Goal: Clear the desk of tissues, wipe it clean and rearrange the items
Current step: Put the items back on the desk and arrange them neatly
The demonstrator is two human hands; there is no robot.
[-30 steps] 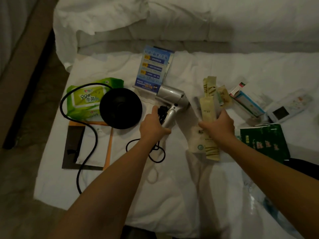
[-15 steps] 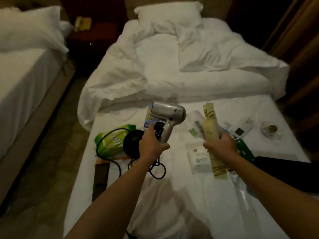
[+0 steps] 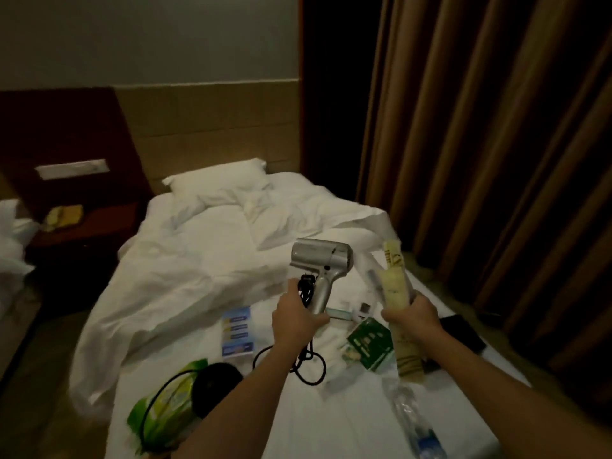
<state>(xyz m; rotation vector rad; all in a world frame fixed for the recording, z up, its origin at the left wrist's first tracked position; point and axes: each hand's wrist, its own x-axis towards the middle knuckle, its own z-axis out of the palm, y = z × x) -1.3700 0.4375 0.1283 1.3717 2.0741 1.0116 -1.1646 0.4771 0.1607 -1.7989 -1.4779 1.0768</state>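
Silver plastic hair dryer [image 3: 323,263] first: our left grip [image 3: 294,321] has its fingers wrapped tight round the lower part of the handle, holding it up off the bed with the barrel sitting crosswise above the fist. Its black cord [image 3: 308,359] is partly bunched up at the handle, then drops and loops on the sheet under our wrist.

Our right grip [image 3: 410,318] is closed round a bundle of tall beige paper packets [image 3: 394,286]. They stick out well above the fist and hang below it too. Looks like something clear is tucked in with them, but it's too blurry to call.

Everything else lies on the white bed sheet [image 3: 331,425]:
- a dark green printed packet [image 3: 369,342] between our two wrists, with a few small pale bits around it that we can't make out
- a blue-and-white leaflet [image 3: 236,332] just left of the left grip
- a green wet-wipes pack [image 3: 165,412] at the near left edge, with a black cable arcing over it, touching a black round disc [image 3: 215,385]
- a clear plastic bottle [image 3: 410,422] lying beside our right forearm
- a flat black rectangle [image 3: 462,332] at the right edge

Further up there's a rumpled white duvet [image 3: 198,276] and a white pillow [image 3: 218,180]. Brown curtains [image 3: 480,160] hang on the right, and a dark wooden nightstand [image 3: 82,226] stands on the left.
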